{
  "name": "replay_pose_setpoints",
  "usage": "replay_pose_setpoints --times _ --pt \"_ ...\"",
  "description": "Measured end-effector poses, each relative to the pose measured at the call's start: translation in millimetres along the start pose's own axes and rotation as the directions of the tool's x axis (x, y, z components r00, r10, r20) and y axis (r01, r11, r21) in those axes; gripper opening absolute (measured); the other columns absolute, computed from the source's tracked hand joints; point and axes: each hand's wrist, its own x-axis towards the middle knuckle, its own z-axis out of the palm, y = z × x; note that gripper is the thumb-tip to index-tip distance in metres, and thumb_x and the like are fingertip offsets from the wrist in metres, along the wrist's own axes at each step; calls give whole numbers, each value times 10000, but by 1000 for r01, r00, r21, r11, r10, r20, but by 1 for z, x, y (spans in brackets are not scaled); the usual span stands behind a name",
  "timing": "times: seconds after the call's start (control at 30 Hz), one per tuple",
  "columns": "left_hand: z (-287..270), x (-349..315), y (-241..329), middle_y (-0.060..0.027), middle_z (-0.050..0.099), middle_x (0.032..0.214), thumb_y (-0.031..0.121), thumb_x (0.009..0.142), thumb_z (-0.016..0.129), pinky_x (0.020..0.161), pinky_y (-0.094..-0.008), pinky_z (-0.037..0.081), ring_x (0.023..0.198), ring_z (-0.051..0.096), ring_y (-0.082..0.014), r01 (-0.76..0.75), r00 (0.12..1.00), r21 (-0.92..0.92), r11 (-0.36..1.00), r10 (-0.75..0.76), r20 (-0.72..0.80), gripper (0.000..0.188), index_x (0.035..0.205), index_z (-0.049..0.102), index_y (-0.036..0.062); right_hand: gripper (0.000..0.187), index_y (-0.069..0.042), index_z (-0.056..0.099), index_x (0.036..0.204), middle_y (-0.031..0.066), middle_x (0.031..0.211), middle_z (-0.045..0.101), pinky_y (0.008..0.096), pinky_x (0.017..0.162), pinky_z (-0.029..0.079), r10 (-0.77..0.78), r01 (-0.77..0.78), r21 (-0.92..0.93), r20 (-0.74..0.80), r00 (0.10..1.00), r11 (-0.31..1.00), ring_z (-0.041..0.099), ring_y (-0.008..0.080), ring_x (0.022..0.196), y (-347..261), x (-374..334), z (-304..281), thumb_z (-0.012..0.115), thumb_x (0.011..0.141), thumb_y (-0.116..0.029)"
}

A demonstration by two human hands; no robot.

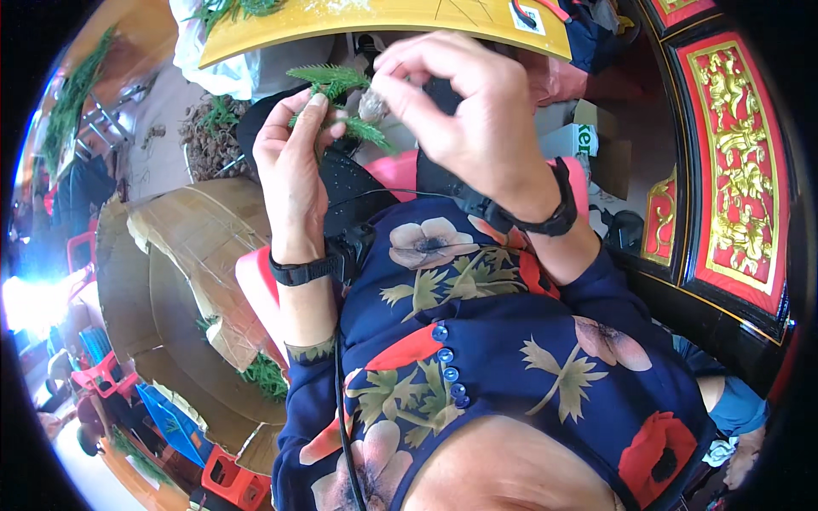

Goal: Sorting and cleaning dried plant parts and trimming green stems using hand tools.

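My left hand [294, 157] holds a small bunch of green cypress-like sprigs [341, 102] upright in front of my chest, fingers curled around the stems. My right hand [464, 106] is just to the right of it, thumb and forefinger pinched on a small greyish bit [372, 104] pressed against the sprigs. Both wrists wear black bands. My forearms in a dark floral blouse come up from the lower edge.
A yellow board [383, 21] lies beyond my hands. Flattened cardboard boxes [196, 255] with loose green cuttings sit at my left. A pile of brown twigs [209, 136] lies on the floor. A red and gold carved panel [733, 170] stands on the right.
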Motion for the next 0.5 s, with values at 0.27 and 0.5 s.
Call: replay_pose_setpoints --times 0.27,0.5 --pt "12 -10 1 -72 655 856 117 891 608 645 -202 503 708 621 -107 -48 997 85 995 43 57 184 1003 612 -28 84 -29 648 773 87 625 598 287 476 430 227 -210 -144 114 967 967 540 168 487 2 -11 8 671 753 -108" --pt "17 -14 0 -63 660 859 139 903 593 658 -208 498 708 618 -104 -43 997 56 998 39 65 196 991 644 -28 88 -34 650 759 97 655 618 316 507 452 300 -271 -199 135 944 942 582 222 531 4 -12 8 665 752 -121"
